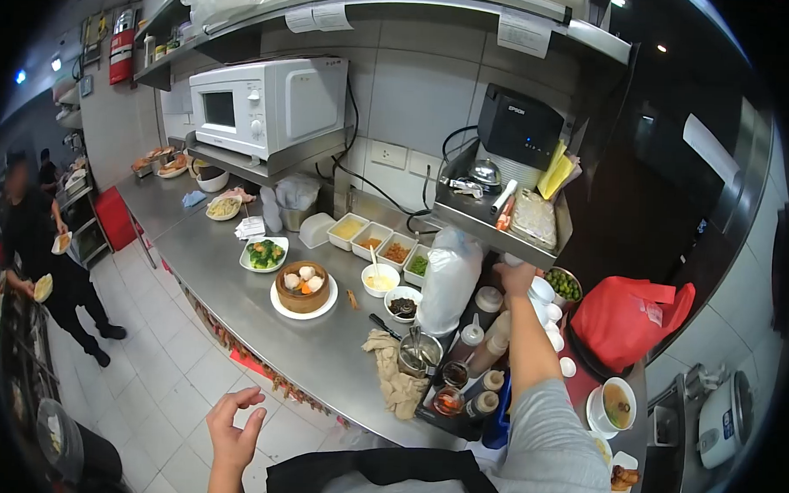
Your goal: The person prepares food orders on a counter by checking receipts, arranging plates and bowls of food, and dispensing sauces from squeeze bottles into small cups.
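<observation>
My left hand hovers over the floor in front of the counter, fingers apart and nothing in it. Stretched out under the small shelf, my right hand is beside white cups and a bowl of green olives or limes; its fingers are mostly hidden. On the steel counter, a bamboo steamer with dumplings stands on a white plate. Behind it to the left is a dish of broccoli. White bowls hold a pale sauce and a dark food.
Sauce bottles crowd a black tray by my right arm. Above hangs a shelf with a printer. A microwave sits at the back left, a red bag at right. Another person carries plates at far left.
</observation>
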Demonstrator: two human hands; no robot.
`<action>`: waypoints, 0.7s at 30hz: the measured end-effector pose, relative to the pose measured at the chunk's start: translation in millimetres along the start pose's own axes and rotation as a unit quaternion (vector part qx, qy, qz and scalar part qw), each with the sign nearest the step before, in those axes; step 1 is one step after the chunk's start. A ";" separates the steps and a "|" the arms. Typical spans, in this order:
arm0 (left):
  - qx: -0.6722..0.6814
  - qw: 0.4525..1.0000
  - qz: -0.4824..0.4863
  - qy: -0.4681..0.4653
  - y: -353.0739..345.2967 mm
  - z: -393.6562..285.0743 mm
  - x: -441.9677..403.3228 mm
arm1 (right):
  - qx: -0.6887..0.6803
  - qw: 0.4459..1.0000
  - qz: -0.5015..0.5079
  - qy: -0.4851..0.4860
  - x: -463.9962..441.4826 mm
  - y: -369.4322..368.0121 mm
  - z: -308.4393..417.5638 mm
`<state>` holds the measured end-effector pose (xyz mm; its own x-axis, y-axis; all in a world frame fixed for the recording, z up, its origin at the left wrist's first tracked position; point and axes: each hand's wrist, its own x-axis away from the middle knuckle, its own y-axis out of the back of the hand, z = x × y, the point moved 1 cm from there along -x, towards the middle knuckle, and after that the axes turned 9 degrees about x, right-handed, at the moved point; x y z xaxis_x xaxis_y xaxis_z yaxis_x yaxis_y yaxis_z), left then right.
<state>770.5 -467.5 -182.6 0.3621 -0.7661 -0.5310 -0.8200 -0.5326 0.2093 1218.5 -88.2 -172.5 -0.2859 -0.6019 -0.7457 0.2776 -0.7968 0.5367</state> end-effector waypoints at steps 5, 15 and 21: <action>-0.001 1.000 0.024 -0.016 -29.6 -21.0 5.6 | -0.188 0.967 -0.133 -0.107 -67.7 43.7 -56.4; 0.050 0.994 0.085 -0.035 -106.2 -41.7 2.8 | -0.505 0.850 -0.150 0.011 -98.2 236.9 -48.5; 0.095 0.989 0.110 -0.004 -127.1 -35.1 7.4 | -0.212 0.955 0.147 -0.147 -4.4 241.0 -154.6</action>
<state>893.1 -418.1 -184.3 0.1621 -0.8528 -0.4964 -0.9476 -0.2749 0.1629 1428.4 -269.3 -101.0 -0.3665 -0.8353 -0.4098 0.7145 -0.5348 0.4512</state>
